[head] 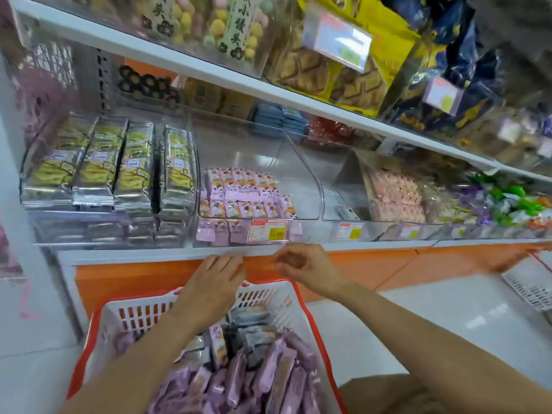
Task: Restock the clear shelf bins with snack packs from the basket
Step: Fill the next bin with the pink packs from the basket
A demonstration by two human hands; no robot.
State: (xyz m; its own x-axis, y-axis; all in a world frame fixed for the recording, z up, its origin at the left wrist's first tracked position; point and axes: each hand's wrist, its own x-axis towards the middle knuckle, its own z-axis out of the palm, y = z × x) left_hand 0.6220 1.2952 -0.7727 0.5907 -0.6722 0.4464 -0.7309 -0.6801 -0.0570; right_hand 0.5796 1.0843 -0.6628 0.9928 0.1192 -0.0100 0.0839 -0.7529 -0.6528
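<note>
A white basket with a red rim (310,318) stands low in front of me, filled with several purple snack packs (268,372) and a few grey ones. On the lowest shelf a clear bin (310,186) holds pink and purple snack packs (245,195) in rows. My left hand (215,276) hovers flat, fingers straight, above the basket's far edge and holds nothing. My right hand (301,264) is beside it, just below the shelf's front edge, fingers loosely curled; it looks empty, though it is blurred.
Left of the pink bin stand several silver packs of yellow biscuits (110,165). To the right is a near-empty clear bin (343,189), then bins of pink and mixed sweets (397,192). Upper shelves carry bagged snacks (328,70). An orange plinth (373,264) runs under the shelf.
</note>
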